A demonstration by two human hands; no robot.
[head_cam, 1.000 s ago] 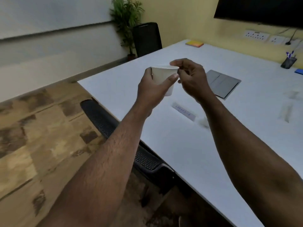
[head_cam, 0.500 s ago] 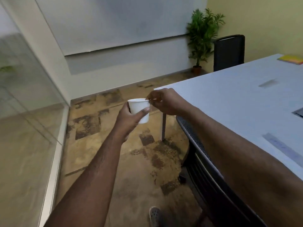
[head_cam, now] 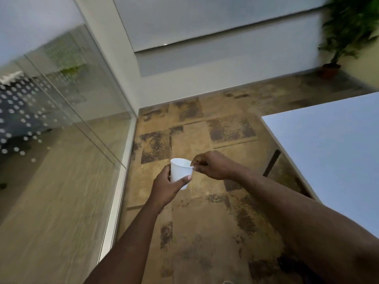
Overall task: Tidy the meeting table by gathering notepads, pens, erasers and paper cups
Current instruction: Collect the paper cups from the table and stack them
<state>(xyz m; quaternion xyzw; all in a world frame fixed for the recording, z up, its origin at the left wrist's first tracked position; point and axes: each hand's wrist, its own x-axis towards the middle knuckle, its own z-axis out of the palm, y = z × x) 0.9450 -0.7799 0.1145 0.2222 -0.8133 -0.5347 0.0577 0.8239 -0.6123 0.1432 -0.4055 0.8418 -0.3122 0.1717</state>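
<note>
A white paper cup (head_cam: 180, 171) is held upright in front of me, over the floor and away from the table. My left hand (head_cam: 167, 186) grips it from below and behind, thumb across its front. My right hand (head_cam: 213, 166) pinches the cup's right rim between thumb and fingertips. The inside of the cup is hidden. The white meeting table (head_cam: 332, 152) shows only one corner at the right.
A glass partition (head_cam: 61, 124) with a white frame runs along the left. Patterned brown floor (head_cam: 205, 222) lies below my hands. A potted plant (head_cam: 340, 37) stands in the far right corner by the white wall. A dark table leg (head_cam: 271, 162) shows under the table corner.
I have turned left, away from the table, carrying the cup in both hands. The chair, notepads and ruler have left the view; the glass partition now fills the left.
</note>
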